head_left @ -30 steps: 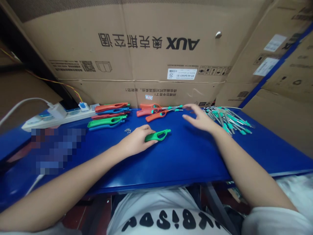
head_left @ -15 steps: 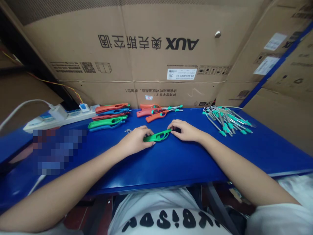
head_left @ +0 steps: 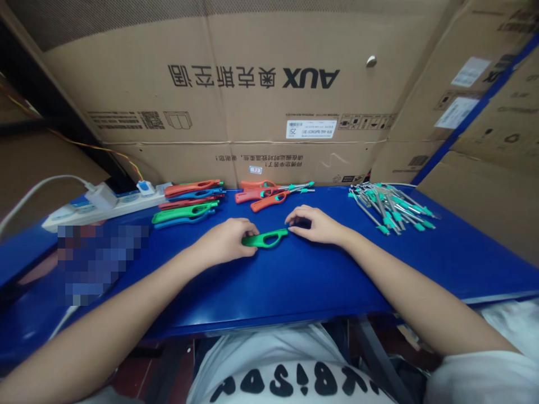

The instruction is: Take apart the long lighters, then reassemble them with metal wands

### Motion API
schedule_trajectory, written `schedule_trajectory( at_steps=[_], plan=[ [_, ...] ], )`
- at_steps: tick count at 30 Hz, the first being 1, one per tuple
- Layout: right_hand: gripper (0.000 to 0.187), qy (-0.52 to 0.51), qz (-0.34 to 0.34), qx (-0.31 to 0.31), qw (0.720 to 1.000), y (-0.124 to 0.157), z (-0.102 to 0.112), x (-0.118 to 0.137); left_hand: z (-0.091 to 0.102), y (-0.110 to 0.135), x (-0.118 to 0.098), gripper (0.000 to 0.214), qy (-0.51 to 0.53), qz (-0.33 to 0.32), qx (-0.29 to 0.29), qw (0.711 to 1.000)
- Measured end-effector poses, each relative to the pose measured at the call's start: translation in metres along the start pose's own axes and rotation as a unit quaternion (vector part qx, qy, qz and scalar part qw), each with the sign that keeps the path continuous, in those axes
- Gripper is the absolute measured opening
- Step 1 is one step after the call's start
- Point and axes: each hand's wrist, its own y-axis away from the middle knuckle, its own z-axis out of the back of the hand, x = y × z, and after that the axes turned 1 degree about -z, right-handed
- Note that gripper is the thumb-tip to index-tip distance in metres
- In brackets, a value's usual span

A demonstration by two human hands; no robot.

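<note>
My left hand (head_left: 229,241) is closed around the rear end of a green lighter handle (head_left: 265,240), a plastic grip with a looped trigger opening, just above the blue table. The handle's narrow end points right at my right hand (head_left: 314,224). That hand's thumb and index fingertips are slightly apart by the handle's tip, and nothing shows between them. Whether they still touch the tip is hard to see. Beyond my hands lie a few orange and pink lighters (head_left: 265,195) with metal tubes and teal parts.
Left of these, green, blue, red and orange handles (head_left: 187,210) are stacked beside a white power strip (head_left: 122,202). Metal tubes with teal pieces (head_left: 389,207) form a pile at the right. A cardboard wall (head_left: 252,33) stands along the back of the blue table (head_left: 295,292).
My left hand and the green handle have shifted slightly left and down. The right fingers, pinched on the handle's tip before, have parted a little.
</note>
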Motion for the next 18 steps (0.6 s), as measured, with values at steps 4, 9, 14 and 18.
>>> schedule_trajectory(
  at_steps=[4,9,14,18],
  plan=[
    [0.042,0.153,-0.063,-0.031,0.986,-0.003,-0.007,-0.003,0.040,0.004,0.025,0.035,-0.062,0.012,-0.065,0.996],
    [0.056,0.240,-0.171,-0.042,0.955,-0.008,-0.016,-0.014,0.092,0.016,0.058,0.044,-0.220,0.165,-0.166,0.947],
    [0.055,0.236,-0.160,-0.019,0.958,-0.011,-0.019,-0.016,0.103,0.020,0.076,0.050,-0.237,0.254,-0.070,0.935],
    [0.055,0.218,-0.145,0.031,0.965,-0.012,-0.019,-0.014,0.099,0.017,0.082,0.046,-0.216,0.298,-0.015,0.930]
  ],
)
